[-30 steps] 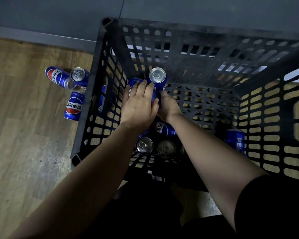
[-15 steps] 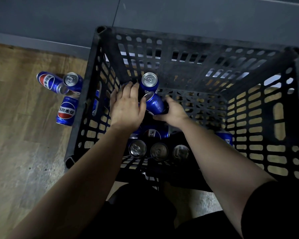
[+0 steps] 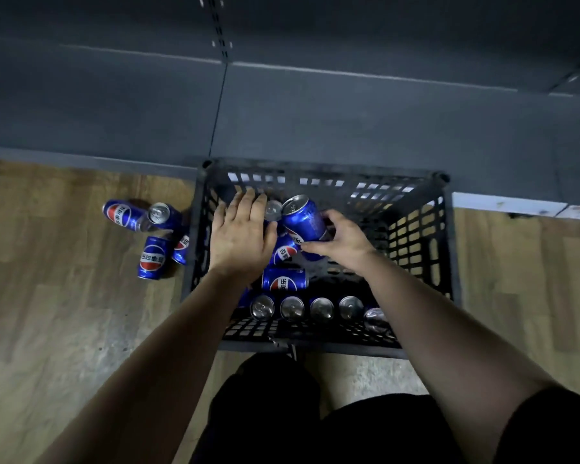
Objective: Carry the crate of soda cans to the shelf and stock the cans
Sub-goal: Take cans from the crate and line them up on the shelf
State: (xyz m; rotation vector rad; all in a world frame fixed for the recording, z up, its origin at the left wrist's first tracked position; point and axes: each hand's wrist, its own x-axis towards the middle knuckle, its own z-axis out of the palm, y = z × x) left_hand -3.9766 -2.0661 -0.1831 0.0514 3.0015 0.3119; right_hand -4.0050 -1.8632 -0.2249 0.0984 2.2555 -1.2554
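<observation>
- I'm seeing my right hand [image 3: 340, 241] gripping a blue can [image 3: 303, 219], tilted, inside the black crate [image 3: 446, 236] on the wooden floor [image 3: 57, 316].
- My left hand [image 3: 240, 234] is lying flat and unclenched over cans at the crate's 10 o'clock.
- An upright row of cans [image 3: 307, 308] is lining its 6 o'clock wall.
- Loose cans [image 3: 148, 236] are lying outside at 9 o'clock.

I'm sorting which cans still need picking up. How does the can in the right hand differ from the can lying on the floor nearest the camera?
The held can is gripped by the right hand above the crate; the floor can lies loose on the wood floor, outside the crate. The held can is tilted with its silver top showing; the floor can lies on its side, logo up. Both are blue with the same red, white and blue logo.
</observation>
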